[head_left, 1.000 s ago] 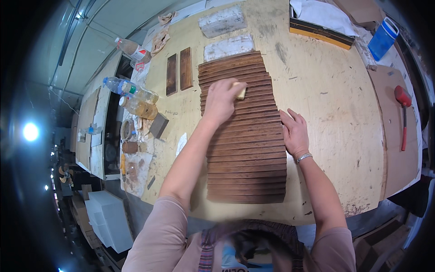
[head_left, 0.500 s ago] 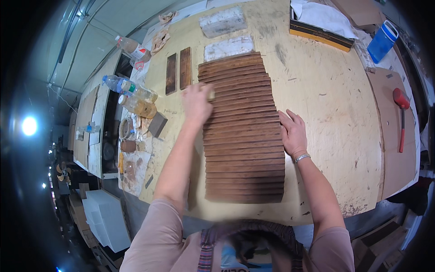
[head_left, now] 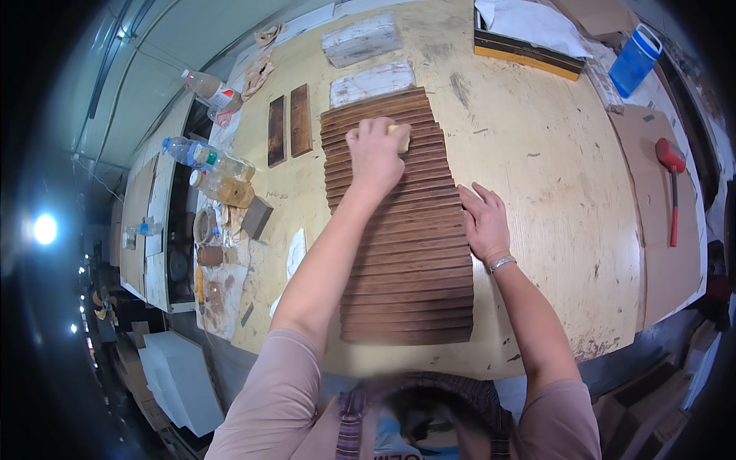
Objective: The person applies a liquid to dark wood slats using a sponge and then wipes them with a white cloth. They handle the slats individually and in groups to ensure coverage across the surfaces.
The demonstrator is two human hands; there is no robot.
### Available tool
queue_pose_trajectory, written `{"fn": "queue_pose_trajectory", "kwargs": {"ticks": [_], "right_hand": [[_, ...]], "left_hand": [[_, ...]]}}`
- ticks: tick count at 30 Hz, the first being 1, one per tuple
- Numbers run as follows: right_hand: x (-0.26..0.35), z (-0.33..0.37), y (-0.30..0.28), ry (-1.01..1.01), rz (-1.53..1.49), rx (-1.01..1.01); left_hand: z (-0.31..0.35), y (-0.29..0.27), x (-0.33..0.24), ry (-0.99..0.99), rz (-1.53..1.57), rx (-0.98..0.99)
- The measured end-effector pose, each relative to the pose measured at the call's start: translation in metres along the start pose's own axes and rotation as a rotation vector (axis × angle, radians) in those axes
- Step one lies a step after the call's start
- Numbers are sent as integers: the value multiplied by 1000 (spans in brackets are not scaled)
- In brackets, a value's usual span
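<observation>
Left hand [head_left: 376, 159] of yours grasping a small pale-yellow sponge pad [head_left: 402, 138], fingers curled over it, on the upper part of a long column of dark-brown wooden slats [head_left: 406, 257]; pad sits right of the column's midline there. Slats lie crosswise, packed against each other, ends uneven down the right edge, near end close to the table's near edge. Right hand [head_left: 485, 222] holds nothing, fingers loosely extended, set along the right edge of the column about midway down; silver bracelet [head_left: 503, 263] at that wrist. Whether its fingertips press on the wood, you cannot tell from this angle. Left of the column's far end, 2 loose wooden boards [head_left: 300, 120] lie side by side, apart from the slats. Just past the far end, 2 white-wrapped blocks [head_left: 360, 38], 1 behind the other. Along the left side of the worktable [head_left: 552, 253]: 4 plastic bottles [head_left: 224, 188] and a dark-grey block [head_left: 257, 218]. Far right: red-headed mallet [head_left: 671, 156] on a cardboard sheet [head_left: 655, 253], blue jug [head_left: 635, 65] beyond it, and a black-and-orange box [head_left: 529, 57] with white cloth [head_left: 529, 21] on top
</observation>
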State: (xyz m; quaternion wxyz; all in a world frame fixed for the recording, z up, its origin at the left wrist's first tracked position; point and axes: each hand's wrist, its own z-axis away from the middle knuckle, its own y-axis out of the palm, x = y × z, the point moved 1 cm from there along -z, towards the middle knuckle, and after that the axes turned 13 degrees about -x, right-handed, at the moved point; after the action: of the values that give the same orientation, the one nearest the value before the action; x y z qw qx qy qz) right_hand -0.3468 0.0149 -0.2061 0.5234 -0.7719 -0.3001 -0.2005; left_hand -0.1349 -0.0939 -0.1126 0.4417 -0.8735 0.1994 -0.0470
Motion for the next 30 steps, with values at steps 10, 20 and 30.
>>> {"fn": "queue_pose_trajectory", "kwargs": {"ticks": [10, 20, 30], "right_hand": [[0, 0, 1, -29, 7, -14], [1, -1, -3, 15, 8, 6], [1, -1, 0, -2, 2, 26]], "left_hand": [[39, -15, 46, 22, 73, 52], [67, -69, 103, -102, -27, -42], [83, -66, 103, -84, 52, 60]]}}
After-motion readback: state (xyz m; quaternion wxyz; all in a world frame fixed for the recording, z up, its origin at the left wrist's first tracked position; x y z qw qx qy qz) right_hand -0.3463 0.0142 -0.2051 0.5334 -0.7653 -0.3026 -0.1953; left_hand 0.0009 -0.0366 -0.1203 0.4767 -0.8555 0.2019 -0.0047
